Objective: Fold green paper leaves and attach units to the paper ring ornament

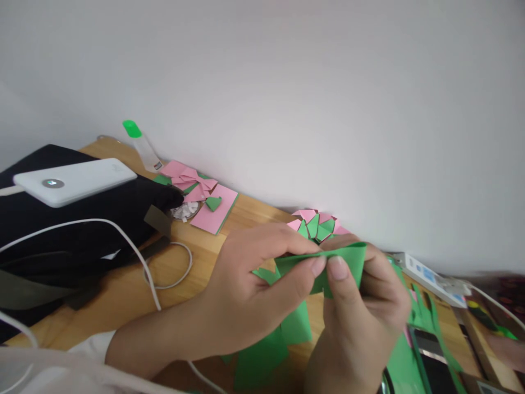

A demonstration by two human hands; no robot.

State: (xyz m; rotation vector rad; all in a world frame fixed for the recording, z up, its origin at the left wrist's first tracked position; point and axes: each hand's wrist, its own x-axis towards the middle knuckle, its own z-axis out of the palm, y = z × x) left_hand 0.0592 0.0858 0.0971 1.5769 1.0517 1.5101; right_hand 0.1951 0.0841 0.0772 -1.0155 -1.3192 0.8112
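A folded piece of green paper (353,261) is held up in front of me, its folded edge along the top. My left hand (262,290) pinches it from the left, thumb in front and index finger behind. My right hand (361,306) grips its right part, the thumb pressing the near face beside the left thumb and the other fingers curled behind. Both thumb tips nearly meet at the middle of the top edge. Beneath the hands, loose green paper pieces (262,358) lie on the wooden table (197,298).
Against the wall sits a pink and green folded-paper piece (318,225). More pink paper (213,210) lies by a glue bottle (141,148). A white power bank (77,179) rests on black cloth (102,213) at left; a cable (139,262) crosses the table. At right are a power strip (430,279) and a phone (435,361).
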